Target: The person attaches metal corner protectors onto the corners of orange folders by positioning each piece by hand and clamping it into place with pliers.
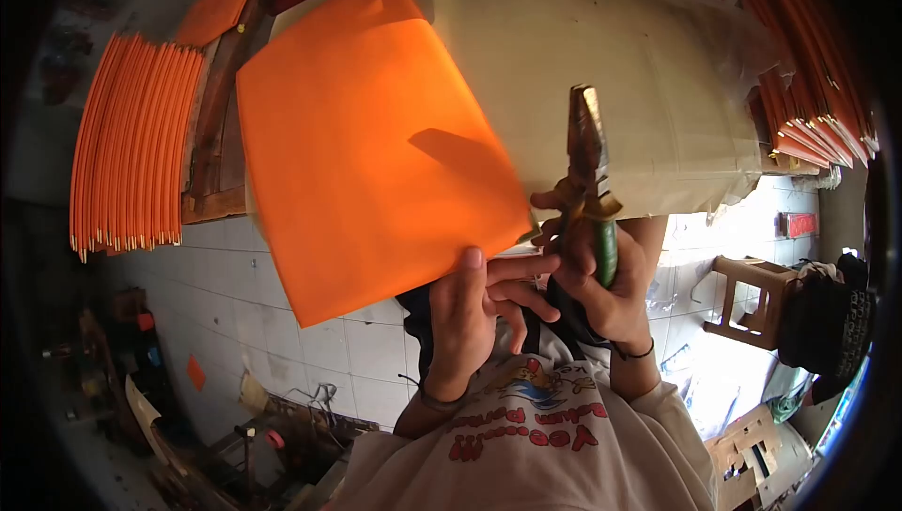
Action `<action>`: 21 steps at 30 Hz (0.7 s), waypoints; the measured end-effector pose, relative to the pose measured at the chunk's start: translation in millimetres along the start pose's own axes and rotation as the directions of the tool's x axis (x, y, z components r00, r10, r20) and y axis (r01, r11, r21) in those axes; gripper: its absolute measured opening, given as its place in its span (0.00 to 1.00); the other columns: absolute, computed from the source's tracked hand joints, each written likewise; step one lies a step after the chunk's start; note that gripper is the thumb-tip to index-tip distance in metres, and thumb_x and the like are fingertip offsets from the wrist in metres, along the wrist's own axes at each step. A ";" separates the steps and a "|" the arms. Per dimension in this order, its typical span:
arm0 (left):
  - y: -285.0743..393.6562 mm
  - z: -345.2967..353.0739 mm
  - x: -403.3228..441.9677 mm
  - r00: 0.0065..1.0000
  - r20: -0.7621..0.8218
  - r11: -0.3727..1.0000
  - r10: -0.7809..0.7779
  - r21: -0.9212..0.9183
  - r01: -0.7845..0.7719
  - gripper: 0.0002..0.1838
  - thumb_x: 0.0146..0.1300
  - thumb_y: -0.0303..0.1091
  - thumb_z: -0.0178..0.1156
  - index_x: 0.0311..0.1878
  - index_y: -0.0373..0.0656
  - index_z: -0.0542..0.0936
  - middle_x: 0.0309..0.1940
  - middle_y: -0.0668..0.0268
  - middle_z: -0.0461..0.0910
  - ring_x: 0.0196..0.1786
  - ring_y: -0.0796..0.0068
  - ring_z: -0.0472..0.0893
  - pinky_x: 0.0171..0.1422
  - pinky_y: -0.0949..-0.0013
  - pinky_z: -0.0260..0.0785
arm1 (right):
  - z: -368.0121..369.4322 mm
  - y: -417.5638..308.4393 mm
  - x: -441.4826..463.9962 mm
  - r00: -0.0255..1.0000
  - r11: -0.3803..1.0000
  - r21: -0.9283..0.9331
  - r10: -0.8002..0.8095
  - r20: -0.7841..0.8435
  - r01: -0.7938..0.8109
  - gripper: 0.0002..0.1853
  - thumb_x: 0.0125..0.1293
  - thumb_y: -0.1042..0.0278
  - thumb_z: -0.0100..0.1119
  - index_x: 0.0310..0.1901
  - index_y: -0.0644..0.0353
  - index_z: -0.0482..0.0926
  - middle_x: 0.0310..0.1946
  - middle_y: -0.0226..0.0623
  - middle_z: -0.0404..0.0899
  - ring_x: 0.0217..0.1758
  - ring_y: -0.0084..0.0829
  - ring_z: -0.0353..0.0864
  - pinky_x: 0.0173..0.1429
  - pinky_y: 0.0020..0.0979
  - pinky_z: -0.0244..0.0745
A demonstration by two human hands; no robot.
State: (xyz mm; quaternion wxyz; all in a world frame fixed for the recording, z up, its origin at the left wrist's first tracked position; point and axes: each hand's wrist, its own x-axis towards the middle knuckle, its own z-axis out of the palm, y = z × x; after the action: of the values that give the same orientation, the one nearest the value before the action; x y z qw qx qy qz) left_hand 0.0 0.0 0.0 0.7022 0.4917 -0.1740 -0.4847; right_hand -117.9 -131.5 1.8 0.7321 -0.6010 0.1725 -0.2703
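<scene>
A large, flat orange folder-like sheet [376,163] lies over the table, its near edge sticking out past the table's front. The thumb of my left hand [460,314] presses on that near edge, with the fingers spread just beyond it. My right hand [615,290] is closed around the green handles of a pair of pliers [589,149], jaws pointing up and away from me. The pliers are beside the sheet's right corner, where a small dark piece shows; I cannot make out what it is. A shadow falls across the sheet.
Brownish paper covers the table [648,69]. At the left edge stands a row of orange folders [136,145] with metallic tips; more orange folders [808,116] hang at the right. A brown plastic stool [747,304] is on the tiled floor at right. Tools clutter the lower left.
</scene>
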 end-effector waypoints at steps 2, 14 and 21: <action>0.1 -0.5 -4.0 0.999 -0.045 0.999 0.016 0.034 -0.014 0.37 0.83 0.57 0.31 0.59 0.25 0.70 0.43 0.40 0.86 0.28 0.53 0.89 0.14 0.69 0.72 | 1.4 -0.6 -4.4 0.999 0.999 -0.038 0.037 0.021 -0.036 0.08 0.58 0.84 0.58 0.36 0.62 0.73 0.63 0.56 0.75 0.58 0.37 0.79 0.58 0.31 0.75; 4.3 -4.4 3.9 0.988 0.124 0.996 -0.088 -0.002 0.089 0.44 0.81 0.63 0.25 0.71 0.25 0.65 0.30 0.45 0.85 0.22 0.61 0.84 0.17 0.70 0.70 | -12.0 -17.3 -73.5 0.976 0.857 -0.467 0.186 -0.114 -0.218 0.08 0.49 0.83 0.66 0.32 0.60 0.84 0.34 0.35 0.73 0.37 0.35 0.77 0.44 0.31 0.74; 3.0 1.5 12.2 0.996 0.084 0.998 -0.037 0.052 0.033 0.38 0.83 0.57 0.30 0.67 0.30 0.72 0.25 0.59 0.81 0.21 0.76 0.76 0.25 0.75 0.69 | -1.6 -18.9 -80.2 0.959 0.799 -0.535 0.270 -0.087 -0.274 0.07 0.55 0.83 0.71 0.32 0.61 0.82 0.33 0.37 0.82 0.33 0.32 0.84 0.38 0.31 0.76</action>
State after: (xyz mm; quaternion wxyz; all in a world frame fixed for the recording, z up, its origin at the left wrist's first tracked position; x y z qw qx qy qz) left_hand 6.2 -11.0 0.4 0.6728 0.4914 -0.2073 -0.5127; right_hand -186.1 -86.9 14.0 0.5630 -0.7513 0.3283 -0.1046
